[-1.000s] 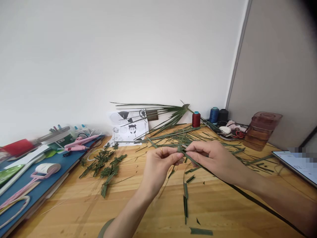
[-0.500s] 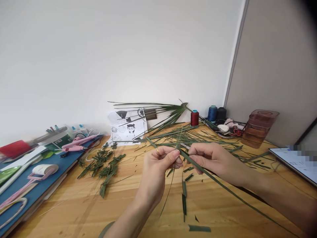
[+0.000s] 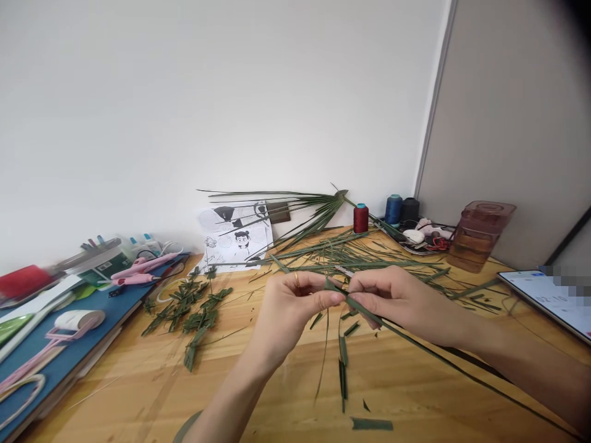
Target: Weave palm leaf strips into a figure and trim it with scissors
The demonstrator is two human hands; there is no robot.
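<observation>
A long green palm leaf strip (image 3: 418, 340) runs from between my hands down toward the lower right. My left hand (image 3: 302, 307) pinches its folded end between thumb and fingers; a ring is on one finger. Close beside it, my right hand (image 3: 392, 301) has its thumb pressed on the strip, with fingers curled behind. A metal tip (image 3: 344, 271), perhaps of scissors, shows just above the right hand; the rest is hidden. One thin strand hangs below my left hand. Leaf scraps (image 3: 343, 369) lie on the wooden table under the hands.
Woven leaf pieces (image 3: 198, 314) lie to the left. Behind are a palm frond (image 3: 318, 206), printed drawings (image 3: 240, 240) and a red thread spool (image 3: 361, 218). A pink-lidded container (image 3: 480, 237) and a tablet (image 3: 549, 301) stand right. Pink glue guns (image 3: 141, 269) rest on a blue board left.
My right thumb has come down onto the strip close to my left thumb. The folded end has turned in the fingers, and the hanging strand has swung to a steeper angle.
</observation>
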